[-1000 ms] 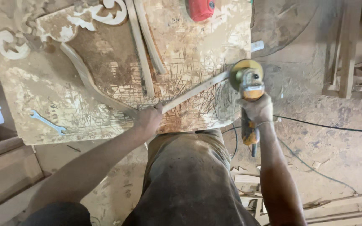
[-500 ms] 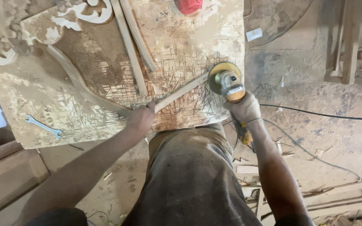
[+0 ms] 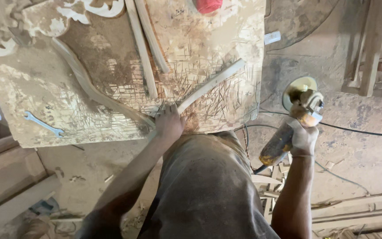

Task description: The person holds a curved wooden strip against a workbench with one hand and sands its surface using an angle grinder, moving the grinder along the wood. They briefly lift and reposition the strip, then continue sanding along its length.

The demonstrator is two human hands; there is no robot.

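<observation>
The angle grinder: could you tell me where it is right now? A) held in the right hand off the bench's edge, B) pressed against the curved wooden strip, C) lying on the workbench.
A: the right hand holds the angle grinder beyond the workbench edge, above the floor, apart from the curved wooden strip.

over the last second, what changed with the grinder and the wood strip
The right hand drew the angle grinder off the end of the curved wood strip and out past the workbench edge, over the floor. The left hand stayed pressed on the strip's near end; the blue wrench did not move.
</observation>
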